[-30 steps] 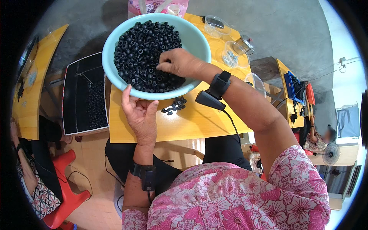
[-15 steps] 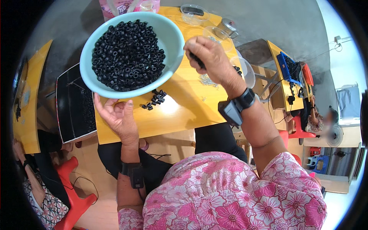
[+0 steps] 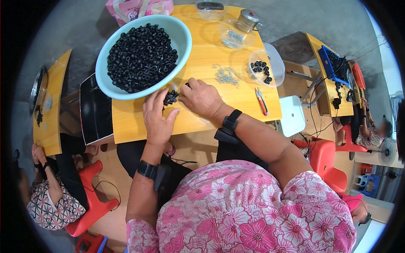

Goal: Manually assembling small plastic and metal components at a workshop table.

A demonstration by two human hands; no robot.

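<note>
A pale blue bowl (image 3: 184, 49) full of small black rings stands at the table's left side. Just in front of it lies a small pile of black tubular pieces (image 3: 170, 98). My left hand (image 3: 157, 122) is open at the pile's left, its fingers stretched up toward the bowl's near rim. From the right, my right hand (image 3: 202, 99) rests on the table against the pile with curled fingers. A bit of black shows at its fingertips; the rest of what it holds is hidden.
Scattered small silvery parts (image 3: 227, 76) lie right of my hands, with red-handled snips (image 3: 262, 101) beyond. Clear tubs hold black rings (image 3: 260, 69) and silvery pieces (image 3: 232, 39). A metal cup (image 3: 249, 20) stands behind. A black-lined box (image 3: 96, 110) adjoins the table's left edge.
My right hand has come down from beside the bowl to the small pile. My left hand has left the bowl's underside, and the bowl sits lower, on the table. The view has shifted too.
</note>
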